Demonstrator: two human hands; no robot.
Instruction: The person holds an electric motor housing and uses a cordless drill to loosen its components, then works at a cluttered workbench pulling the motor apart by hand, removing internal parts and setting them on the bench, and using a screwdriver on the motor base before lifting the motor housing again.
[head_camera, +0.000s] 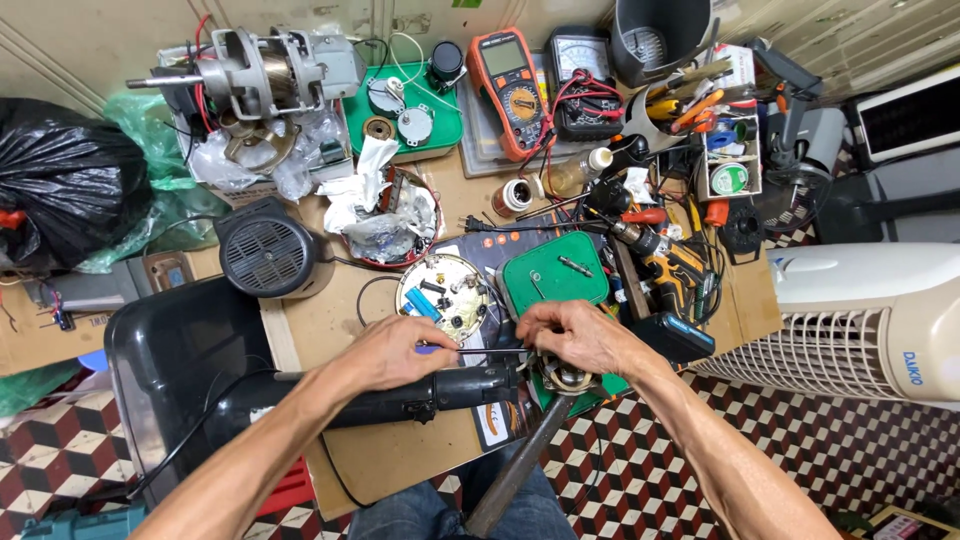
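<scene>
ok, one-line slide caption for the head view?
Left hand drives a screwdriver while right hand steadies a black power tool.

We see both bare forearms reaching up from the lower edge and converging toward the middle. Our left hand (395, 352) lies knuckles up, its fingers (430, 347) pinched together and pointing right. Our right hand (575, 335) arches palm down, wrist bent, its fingers (532, 325) curled and gripping downward. The two hands sit near each other, not touching.
</scene>
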